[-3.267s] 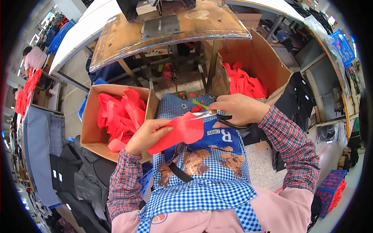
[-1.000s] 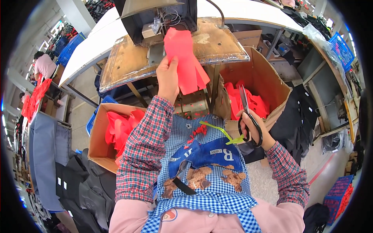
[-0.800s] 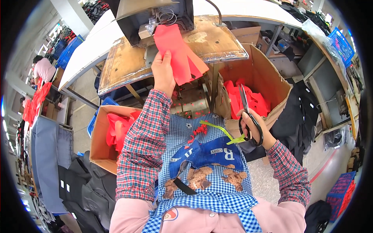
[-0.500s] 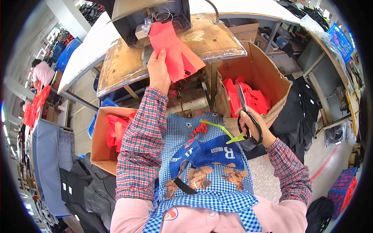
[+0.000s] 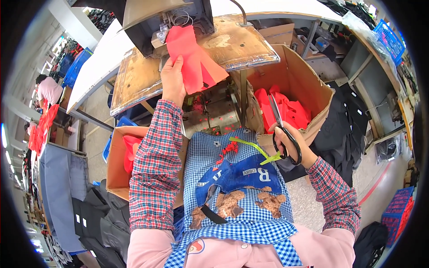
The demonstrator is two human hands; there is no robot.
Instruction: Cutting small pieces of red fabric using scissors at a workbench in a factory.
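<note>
My left hand (image 5: pixel 173 82) pinches the left edge of a flat red fabric piece (image 5: pixel 190 56), thumb on top. Its far end reaches the open dark machine housing (image 5: pixel 142 35) above a worn wooden board (image 5: pixel 257 44). The near end splits into strips, with a small black mark on one. In my right hand (image 5: pixel 289 143), fingers hold the black-handled scissors (image 5: pixel 276 110), whose blades point up and away. A yellow-green strip (image 5: pixel 250 145) hangs from the scissors' handle. Small red scraps (image 5: pixel 230 147) lie on my blue checked apron (image 5: pixel 205 156).
A cardboard box (image 5: pixel 308 67) of red pieces stands right of the board. Another box (image 5: pixel 117 172), also holding red fabric, is beside my left forearm. Dark fabric piles (image 5: pixel 96 210) lie on the floor at both sides. A co-worker (image 5: pixel 49 89) bends at far left.
My left hand and the red fabric have shifted slightly left. My right hand with the scissors stays nearly in place.
</note>
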